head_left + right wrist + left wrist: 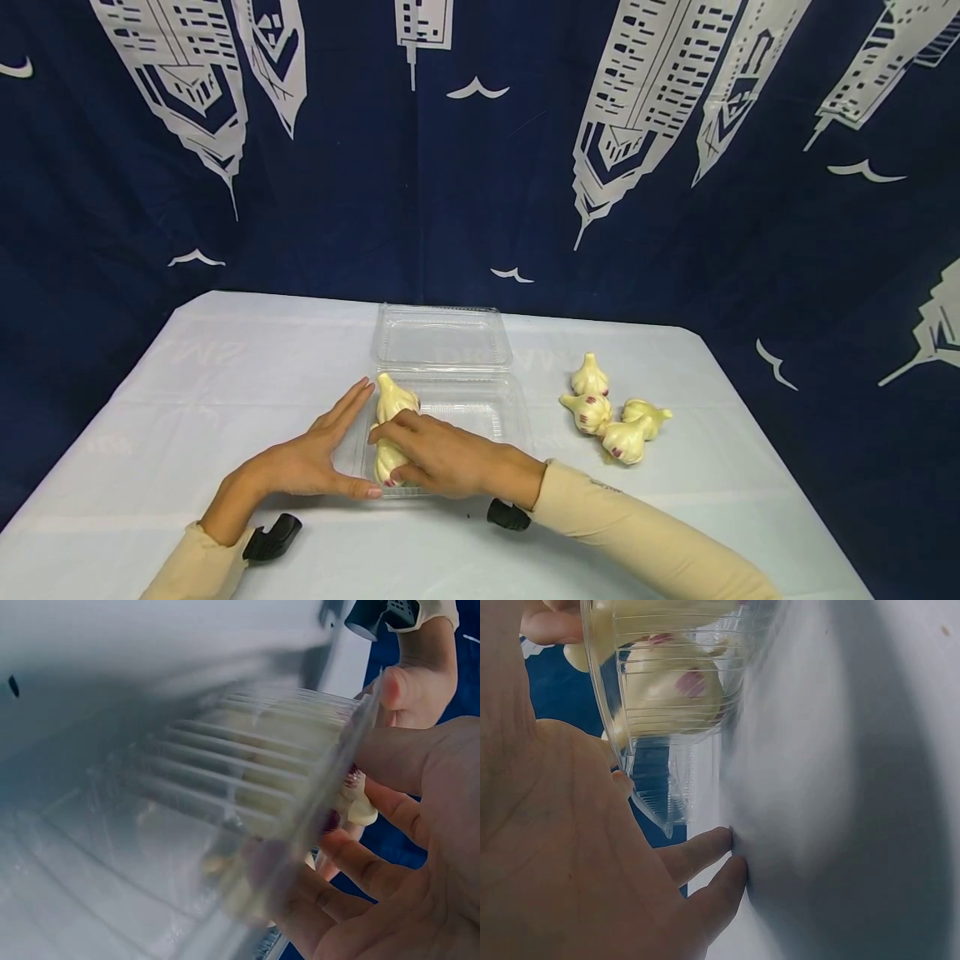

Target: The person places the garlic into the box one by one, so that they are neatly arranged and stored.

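A clear plastic clamshell box lies on the table with its lid folded back. At its left end are two garlic bulbs, the far one and the near one. My right hand reaches in from the right, fingers and thumb curled round the near bulb. Along the box's left side my left hand stands with its fingers spread, thumb at the near left corner. Through the ribbed box wall, garlic with purple patches shows in the left wrist view.
To the right of the box, several more garlic bulbs sit in a cluster on the white-covered table. Behind the table hangs a dark blue cloth printed with white buildings. A black wrist device is on the left wrist.
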The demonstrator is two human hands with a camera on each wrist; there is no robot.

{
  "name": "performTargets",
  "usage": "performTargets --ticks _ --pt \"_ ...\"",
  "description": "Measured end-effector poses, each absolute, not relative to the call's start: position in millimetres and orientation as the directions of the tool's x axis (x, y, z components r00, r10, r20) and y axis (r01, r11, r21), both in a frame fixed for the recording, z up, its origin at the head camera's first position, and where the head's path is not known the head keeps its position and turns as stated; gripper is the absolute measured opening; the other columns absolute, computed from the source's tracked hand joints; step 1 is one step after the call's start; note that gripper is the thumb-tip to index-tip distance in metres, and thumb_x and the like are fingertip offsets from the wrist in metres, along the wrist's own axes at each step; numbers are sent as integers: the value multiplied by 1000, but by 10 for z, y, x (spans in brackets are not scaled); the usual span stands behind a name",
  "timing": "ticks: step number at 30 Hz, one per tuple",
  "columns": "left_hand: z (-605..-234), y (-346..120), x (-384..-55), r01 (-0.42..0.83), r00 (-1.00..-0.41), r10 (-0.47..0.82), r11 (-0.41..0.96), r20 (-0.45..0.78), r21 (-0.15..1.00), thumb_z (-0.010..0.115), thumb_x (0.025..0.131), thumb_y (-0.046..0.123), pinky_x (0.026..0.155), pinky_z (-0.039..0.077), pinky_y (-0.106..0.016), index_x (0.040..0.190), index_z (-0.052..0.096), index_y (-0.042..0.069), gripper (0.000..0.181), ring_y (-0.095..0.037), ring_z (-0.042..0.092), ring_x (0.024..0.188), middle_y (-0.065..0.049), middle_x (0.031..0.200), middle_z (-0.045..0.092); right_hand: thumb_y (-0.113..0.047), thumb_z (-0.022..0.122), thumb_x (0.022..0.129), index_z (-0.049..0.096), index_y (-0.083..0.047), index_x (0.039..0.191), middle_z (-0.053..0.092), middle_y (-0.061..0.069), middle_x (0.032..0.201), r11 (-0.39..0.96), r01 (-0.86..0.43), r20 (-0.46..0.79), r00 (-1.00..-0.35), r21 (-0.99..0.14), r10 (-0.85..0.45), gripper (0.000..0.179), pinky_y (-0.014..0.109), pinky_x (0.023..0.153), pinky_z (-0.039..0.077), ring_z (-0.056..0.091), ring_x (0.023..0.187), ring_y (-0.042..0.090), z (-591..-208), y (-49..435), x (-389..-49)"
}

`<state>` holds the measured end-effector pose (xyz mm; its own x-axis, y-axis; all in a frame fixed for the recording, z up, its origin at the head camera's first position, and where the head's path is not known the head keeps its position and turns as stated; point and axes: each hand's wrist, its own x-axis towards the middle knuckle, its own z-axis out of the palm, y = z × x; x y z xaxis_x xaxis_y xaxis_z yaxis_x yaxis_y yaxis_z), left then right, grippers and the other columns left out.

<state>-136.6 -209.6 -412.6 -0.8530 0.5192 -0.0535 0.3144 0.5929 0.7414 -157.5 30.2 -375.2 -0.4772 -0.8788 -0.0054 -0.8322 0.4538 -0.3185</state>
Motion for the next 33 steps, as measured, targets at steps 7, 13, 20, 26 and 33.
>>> performTargets --ticks 7,13,20,26,33 --pt "-4124 -2097 -1361 322 -853 519 595 -47 736 84 75 53 105 22 -80 162 -7 18 131 -55 6 149 -10 169 -11 -22 68 97 47 -21 141 56 3 133 462 -829 -19 -481 -317 -877 48 27 109 43 54 122 15 -3797 268 -1561" --pt "-4147 -2086 -1385 311 -853 518 597 -59 740 83 75 54 107 21 -79 162 -8 20 130 -53 5 150 -9 169 -11 -24 68 97 48 -21 142 56 2 135 463 -846 -5 -479 -265 -878 50 31 112 41 53 125 15 -3796 282 -1573" --pt "-4138 -2083 -1384 310 -849 525 590 -63 745 84 76 51 106 19 -80 162 -9 20 130 -54 3 150 -9 169 -13 -25 70 96 51 -19 141 57 2 134 460 -853 21 -479 -248 -877 49 30 108 44 55 121 16 -3773 290 -1598" --pt "-4132 -2080 -1380 304 -849 524 588 -67 749 84 75 52 107 18 -80 162 -8 21 131 -53 2 150 -8 169 -13 -23 69 96 52 -19 140 57 2 134 457 -852 18 -477 -254 -879 47 28 105 46 55 122 16 -3749 288 -1617" --pt "-4132 -2100 -1369 299 -853 517 593 -69 748 85 75 50 106 20 -80 162 -8 21 131 -55 3 149 -10 169 -12 -20 68 97 51 -21 141 56 -1 134 476 -835 18 -500 -277 -866 47 24 100 48 54 118 14 -3700 307 -1623"
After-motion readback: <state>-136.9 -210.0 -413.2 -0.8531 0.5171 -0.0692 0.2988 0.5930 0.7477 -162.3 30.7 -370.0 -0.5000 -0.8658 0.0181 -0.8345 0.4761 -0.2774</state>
